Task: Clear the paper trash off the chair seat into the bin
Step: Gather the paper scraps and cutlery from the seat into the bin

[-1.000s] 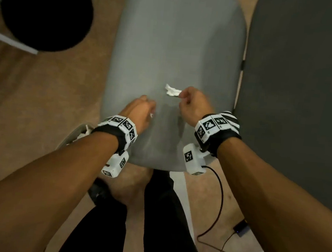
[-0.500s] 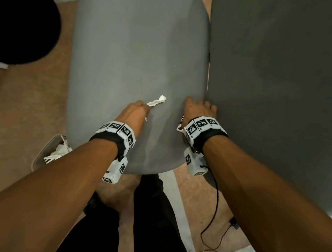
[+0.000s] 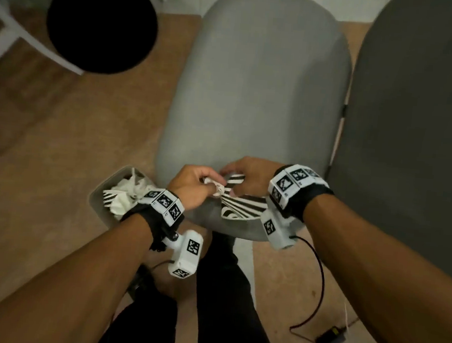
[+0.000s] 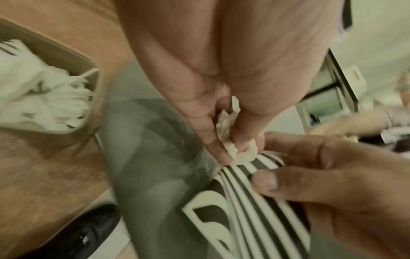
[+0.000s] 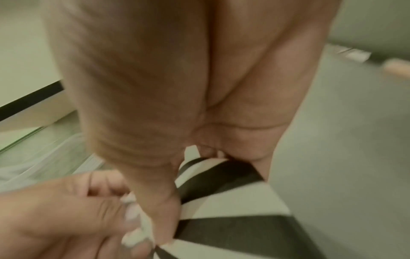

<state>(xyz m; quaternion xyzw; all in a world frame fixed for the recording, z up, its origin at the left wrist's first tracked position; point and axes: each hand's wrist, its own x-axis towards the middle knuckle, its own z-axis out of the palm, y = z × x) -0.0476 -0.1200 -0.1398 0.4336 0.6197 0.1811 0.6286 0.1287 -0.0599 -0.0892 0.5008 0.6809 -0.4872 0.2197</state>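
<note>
At the front edge of the grey chair seat (image 3: 253, 91) my two hands meet. My left hand (image 3: 212, 189) pinches a crumpled white paper scrap (image 3: 216, 187), which the left wrist view shows between thumb and fingers as the white scrap (image 4: 233, 147). My right hand (image 3: 232, 182) grips a black-and-white striped paper (image 3: 244, 204), with its lower end lying on the seat; the same striped paper (image 4: 250, 201) (image 5: 221, 215) is blurred in both wrist views. The beige bin (image 3: 98, 201) stands on the floor left of the seat, under my left wrist, with white paper (image 3: 124, 192) in it.
A dark grey chair (image 3: 414, 133) stands close on the right. A black round seat (image 3: 101, 23) on a white frame is at the upper left. Cables and a small black adapter (image 3: 332, 338) lie on the wooden floor at the lower right. My legs are below the seat.
Both hands have drawn back from the middle of the seat to its front edge and come together. The right hand now holds the striped paper out in the open; the left still pinches the white scrap.
</note>
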